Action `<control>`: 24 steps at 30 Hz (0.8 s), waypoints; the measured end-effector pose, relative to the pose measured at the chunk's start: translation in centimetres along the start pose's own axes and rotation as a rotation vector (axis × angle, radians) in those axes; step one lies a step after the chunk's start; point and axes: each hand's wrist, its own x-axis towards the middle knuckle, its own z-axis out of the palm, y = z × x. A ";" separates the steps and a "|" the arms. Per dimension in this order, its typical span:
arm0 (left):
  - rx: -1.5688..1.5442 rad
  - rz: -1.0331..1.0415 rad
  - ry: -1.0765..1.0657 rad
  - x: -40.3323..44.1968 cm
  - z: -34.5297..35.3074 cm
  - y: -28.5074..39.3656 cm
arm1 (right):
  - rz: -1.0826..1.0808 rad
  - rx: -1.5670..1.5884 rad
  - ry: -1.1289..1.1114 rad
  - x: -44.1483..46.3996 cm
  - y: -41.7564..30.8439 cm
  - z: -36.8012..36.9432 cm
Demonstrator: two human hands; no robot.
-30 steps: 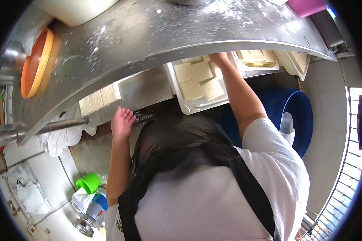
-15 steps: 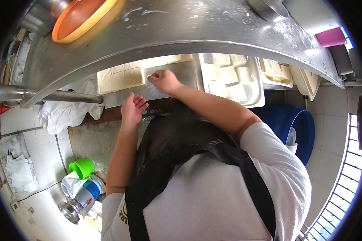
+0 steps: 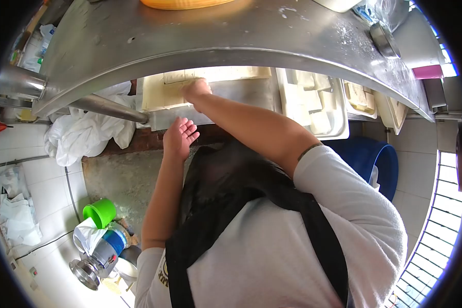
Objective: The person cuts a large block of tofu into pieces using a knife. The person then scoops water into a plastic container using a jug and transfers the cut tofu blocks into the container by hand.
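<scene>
My right hand [image 3: 196, 94] is at the near edge of the cut pale blocks [image 3: 161, 92] on the metal sheet under the steel table. Its fingers are curled together, and what they hold, if anything, is hidden. Palm up and fingers apart, my left hand [image 3: 180, 134] is just in front of the metal sheet and holds nothing. To the right, a white tray [image 3: 339, 115] contains several pale blocks [image 3: 313, 100], some overlapping.
A steel table [image 3: 215, 38] overhangs the work area. It carries an orange container [image 3: 187, 3] and a metal bowl [image 3: 385, 41]. A blue barrel [image 3: 387, 164] stands at right. White cloth [image 3: 87, 133] and a green bucket [image 3: 100, 212] are at left.
My right hand has gone from the white tray to the blocks on the left. My left hand has shifted slightly right and stays open. The camera view has also shifted.
</scene>
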 end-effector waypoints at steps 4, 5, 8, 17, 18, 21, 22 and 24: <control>0.001 -0.009 -0.042 1.2 -0.2 0.8 | -0.167 0.093 -0.157 1.8 1.0 -1.1; 0.011 -0.007 -0.050 1.3 -0.1 1.0 | 0.015 0.394 -0.088 1.8 1.2 -1.6; 0.036 -0.013 -0.073 1.8 -0.1 1.6 | 0.184 0.590 -0.037 5.2 1.5 -0.4; -0.046 -0.073 -0.120 3.6 1.4 2.5 | 0.032 0.721 -0.367 2.7 3.4 -2.6; -0.066 -0.091 -0.134 3.8 1.5 2.6 | -0.050 0.694 -0.368 2.4 3.6 -2.7; -0.085 -0.103 -0.174 4.1 1.9 2.5 | -0.246 0.380 -0.215 1.1 4.2 -3.2; -0.081 -0.103 -0.176 4.3 1.9 2.3 | -0.246 0.385 -0.213 0.5 4.4 -3.7; -0.084 -0.120 -0.184 4.7 2.0 2.0 | -0.313 0.439 -0.220 -0.4 4.9 -5.1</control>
